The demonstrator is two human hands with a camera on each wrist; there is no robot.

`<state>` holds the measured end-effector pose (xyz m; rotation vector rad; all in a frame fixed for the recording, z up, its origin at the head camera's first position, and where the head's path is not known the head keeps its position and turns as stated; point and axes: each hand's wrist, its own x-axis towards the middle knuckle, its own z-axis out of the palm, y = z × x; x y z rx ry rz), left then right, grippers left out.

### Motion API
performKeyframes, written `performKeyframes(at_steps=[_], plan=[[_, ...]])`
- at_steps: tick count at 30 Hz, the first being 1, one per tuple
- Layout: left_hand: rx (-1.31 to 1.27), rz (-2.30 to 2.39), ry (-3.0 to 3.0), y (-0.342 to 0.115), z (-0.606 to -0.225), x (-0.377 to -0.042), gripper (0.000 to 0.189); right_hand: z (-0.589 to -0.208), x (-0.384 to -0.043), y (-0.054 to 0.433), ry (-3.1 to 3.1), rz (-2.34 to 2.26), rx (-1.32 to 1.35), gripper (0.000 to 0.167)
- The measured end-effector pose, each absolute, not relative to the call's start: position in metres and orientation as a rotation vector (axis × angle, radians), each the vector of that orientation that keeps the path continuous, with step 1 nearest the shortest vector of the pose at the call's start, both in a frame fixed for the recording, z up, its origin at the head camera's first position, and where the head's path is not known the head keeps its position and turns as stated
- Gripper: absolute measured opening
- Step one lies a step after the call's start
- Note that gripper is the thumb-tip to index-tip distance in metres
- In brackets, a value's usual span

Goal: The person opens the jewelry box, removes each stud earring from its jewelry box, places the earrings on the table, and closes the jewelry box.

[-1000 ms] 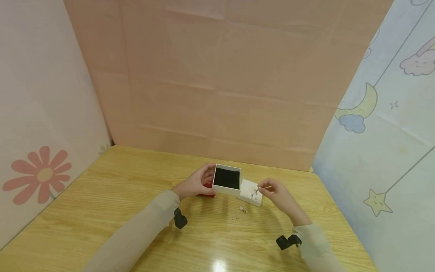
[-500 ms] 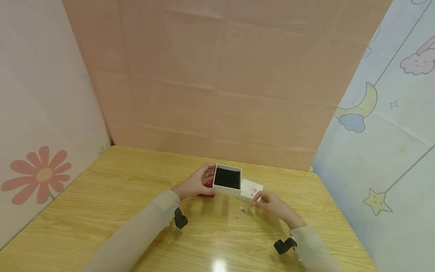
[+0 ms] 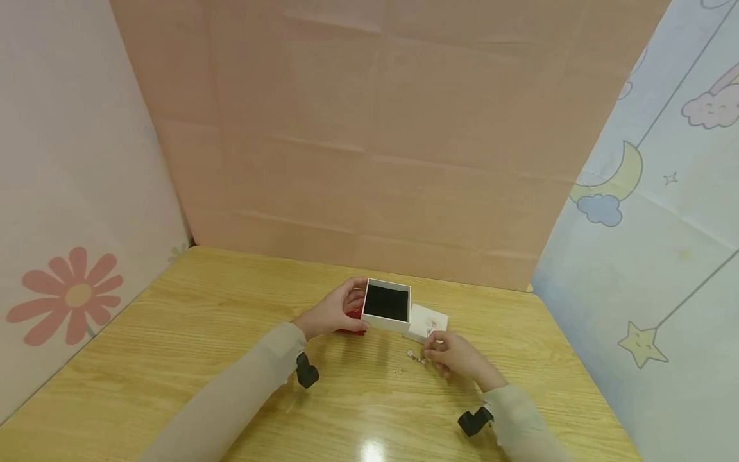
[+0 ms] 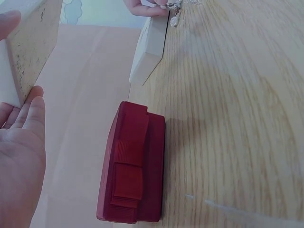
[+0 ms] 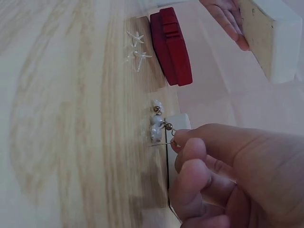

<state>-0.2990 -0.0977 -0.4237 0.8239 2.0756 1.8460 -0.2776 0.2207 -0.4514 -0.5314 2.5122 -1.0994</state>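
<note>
Raised above the table, a small white box point(image 3: 385, 323) with a black lining point(image 3: 385, 303) is held by my left hand point(image 3: 330, 314), thumb on the near side and fingers on the far side. My right hand point(image 3: 456, 356) is low over the table, thumb and forefinger pinching a pearl earring point(image 5: 169, 127) by its thin metal wire. Other white beads point(image 5: 156, 119) cluster right beside it; whether they belong to the same earring I cannot tell. Two starfish-shaped earrings point(image 5: 141, 57) lie on the wood farther left of the right hand.
Under and left of the raised box sits a red box point(image 4: 133, 166) with a ribbon bow. A flat white box lid point(image 3: 424, 316) with a small printed design lies behind my right hand. Fabric backdrops point(image 3: 369, 160) stand around the wooden table point(image 3: 242, 282).
My right hand has come down from over the white lid toward the front, to the beads on the table. The left hand and the white box have stayed in place.
</note>
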Motion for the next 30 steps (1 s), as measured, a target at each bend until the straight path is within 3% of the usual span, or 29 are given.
performKeyframes(at_steps=[30], plan=[[0.816,1.833,2.118,-0.0986,-0.4250,-0.2988,0.089,-0.4543,-0.2749,0.2144,2.517,-1.062,-0.595,0.008]])
